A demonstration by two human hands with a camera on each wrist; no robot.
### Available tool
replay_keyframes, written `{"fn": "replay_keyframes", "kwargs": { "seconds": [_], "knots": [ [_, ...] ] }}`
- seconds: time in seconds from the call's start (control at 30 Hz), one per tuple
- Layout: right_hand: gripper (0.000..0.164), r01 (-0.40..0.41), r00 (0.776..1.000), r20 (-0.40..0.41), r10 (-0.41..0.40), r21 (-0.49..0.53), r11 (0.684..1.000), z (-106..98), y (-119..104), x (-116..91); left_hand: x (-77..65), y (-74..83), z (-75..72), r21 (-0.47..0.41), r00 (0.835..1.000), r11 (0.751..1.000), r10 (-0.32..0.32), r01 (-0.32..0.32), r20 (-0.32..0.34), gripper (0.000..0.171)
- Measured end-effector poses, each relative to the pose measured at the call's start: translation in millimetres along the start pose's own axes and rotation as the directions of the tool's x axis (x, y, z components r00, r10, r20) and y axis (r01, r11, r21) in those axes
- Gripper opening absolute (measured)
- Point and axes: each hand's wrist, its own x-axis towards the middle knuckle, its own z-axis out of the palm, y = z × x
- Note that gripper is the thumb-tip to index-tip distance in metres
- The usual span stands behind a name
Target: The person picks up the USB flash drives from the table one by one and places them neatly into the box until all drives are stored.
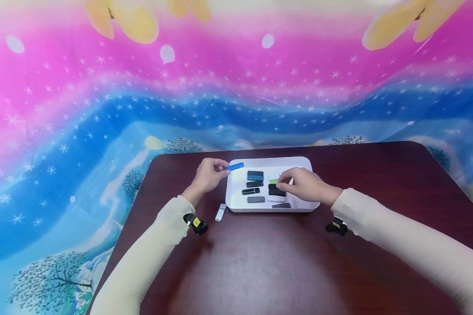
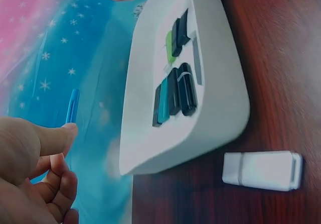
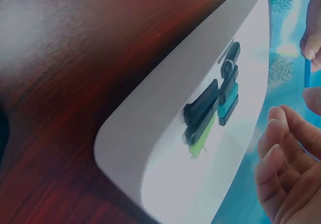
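Observation:
Thumb and fingers of my left hand (image 1: 210, 175) pinch a blue USB stick (image 1: 235, 166) by one end, over the left rim of a white tray (image 1: 273, 162). In the left wrist view the blue stick (image 2: 73, 106) points up from the fingertips. My right hand (image 1: 305, 183) hovers over the tray's right half with fingers loosely bent; the right wrist view shows nothing between them. Below it lie black USB sticks (image 3: 203, 103) and a green one (image 3: 203, 138). The tray's left column has a teal USB stick (image 1: 255, 178), a black one (image 1: 251, 191) and a grey one (image 1: 256, 200).
A white USB stick (image 1: 220, 212) lies on the dark red-brown table (image 1: 236, 262), just outside the tray's front left corner. Inside, near the tray's front wall, are another white stick (image 1: 276, 198) and a dark flat one (image 1: 281, 205). A patterned cloth (image 1: 236, 100) hangs behind the table.

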Motion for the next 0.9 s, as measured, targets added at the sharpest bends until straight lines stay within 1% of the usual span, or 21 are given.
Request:
{"fn": "replay_keyframes", "kwargs": {
  "seconds": [0.13,0.27,0.37,0.57,0.9],
  "knots": [
    [0.018,-0.003,1.0,-0.007,0.003,-0.007,1.0,1.0,7.4,-1.5,5.8,4.2,7.5,-0.014,1.0,1.0,0.006,-0.006,0.013,0.021],
    [0.017,-0.002,1.0,-0.014,0.001,-0.011,1.0,0.9,12.0,-2.3,11.7,11.3,16.5,-0.015,0.999,0.999,0.032,-0.031,0.041,0.023],
    [0.018,-0.02,1.0,-0.012,0.02,-0.016,1.0,-0.6,15.0,-3.0,15.4,17.9,24.4,-0.005,0.997,0.999,0.044,-0.044,0.057,0.023],
    [0.02,-0.048,0.999,-0.008,0.048,-0.021,0.999,-4.7,20.6,-5.4,19.8,31.7,37.5,0.009,0.996,0.999,0.046,-0.047,0.078,0.023],
    [0.019,-0.054,0.998,-0.019,0.053,-0.028,0.998,-6.7,30.2,-7.1,32.7,40.9,54.1,0.028,0.992,0.998,0.053,-0.057,0.114,0.024]
  ]
}}
